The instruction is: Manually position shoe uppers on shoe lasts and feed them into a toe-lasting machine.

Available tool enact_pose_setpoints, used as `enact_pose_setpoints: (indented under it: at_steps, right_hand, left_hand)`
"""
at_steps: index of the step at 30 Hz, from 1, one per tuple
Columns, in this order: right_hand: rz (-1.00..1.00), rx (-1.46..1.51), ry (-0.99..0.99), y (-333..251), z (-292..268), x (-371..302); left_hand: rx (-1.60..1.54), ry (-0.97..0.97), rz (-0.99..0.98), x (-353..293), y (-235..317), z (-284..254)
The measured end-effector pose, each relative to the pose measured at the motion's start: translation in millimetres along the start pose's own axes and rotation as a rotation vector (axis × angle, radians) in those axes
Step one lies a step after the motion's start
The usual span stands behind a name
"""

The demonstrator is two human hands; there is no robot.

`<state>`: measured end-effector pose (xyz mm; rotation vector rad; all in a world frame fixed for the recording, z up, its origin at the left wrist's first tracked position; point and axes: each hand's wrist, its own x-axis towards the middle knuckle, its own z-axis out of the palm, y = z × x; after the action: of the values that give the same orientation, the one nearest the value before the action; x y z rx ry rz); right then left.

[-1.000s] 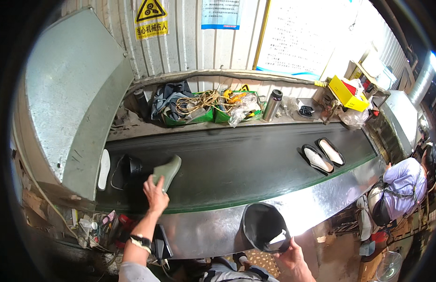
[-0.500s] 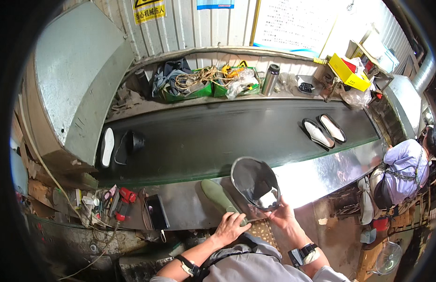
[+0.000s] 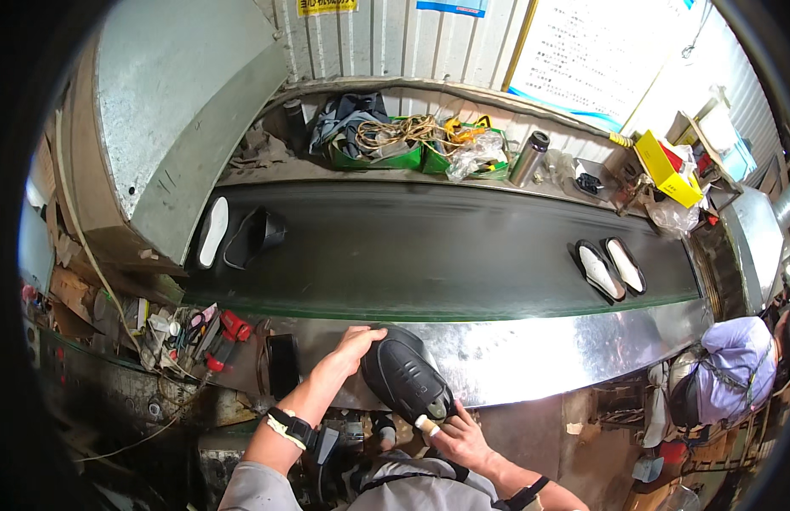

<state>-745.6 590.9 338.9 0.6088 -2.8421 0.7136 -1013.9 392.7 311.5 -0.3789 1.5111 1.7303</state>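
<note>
Far left, slim white sole-shaped piece (image 3: 213, 232) on matte black belt (image 3: 429, 247); left hand (image 3: 352, 351), fingers gripping the left edge of a domed, slotted black shoe upper (image 3: 403, 373) over shiny metal ledge (image 3: 531, 353); right hand (image 3: 463, 439), fingers closed on its near end; farther right, white-topped black shoes (image 3: 598, 271).

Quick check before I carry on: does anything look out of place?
Yes, on the back ledge: the tan cord lies tangled across the green bins, and clear plastic droops over the right bin's rim. Both look untidy.
</note>
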Motion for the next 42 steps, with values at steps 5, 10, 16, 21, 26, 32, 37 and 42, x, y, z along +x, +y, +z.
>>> enact_pose_setpoints:
  at_steps: [5, 10, 16, 21, 26, 32, 37, 42]
  right_hand:
    - [0.036, 0.055, 0.202, 10.6, 30.4, 15.6]
    - [0.271, 0.311, 0.332, 25.5, 51.2, 25.8]
    - [0.375, 0.586, 0.192, 32.1, 25.6, -5.9]
    - [0.208, 0.491, 0.121, 35.4, 15.3, -29.8]
    - [0.187, 0.461, 0.113, 51.4, 23.7, -49.6]
    - [0.140, 0.596, 0.140, 60.8, 36.6, -47.5]
    - [0.103, 0.592, 0.140, 58.9, 27.8, -46.5]
    - [0.557, 1.325, 0.033, 48.2, -11.1, 1.5]
  left_hand:
    - [0.600, 0.410, 0.294, 29.5, -8.2, 11.2]
    - [0.667, 0.583, 0.506, 42.4, -27.4, 17.6]
    - [0.727, 0.441, 0.247, 34.3, -50.6, 20.1]
    - [0.526, 0.521, 0.184, 19.6, -80.5, 18.5]
    - [0.889, 0.645, 0.199, -16.8, -57.1, 103.9]
    - [0.900, 0.751, 0.227, 1.9, -67.3, 88.8]
    - [0.718, 0.749, 0.234, 2.7, -68.8, 72.9]
    - [0.635, 0.738, 0.293, -44.1, -47.9, 65.2]
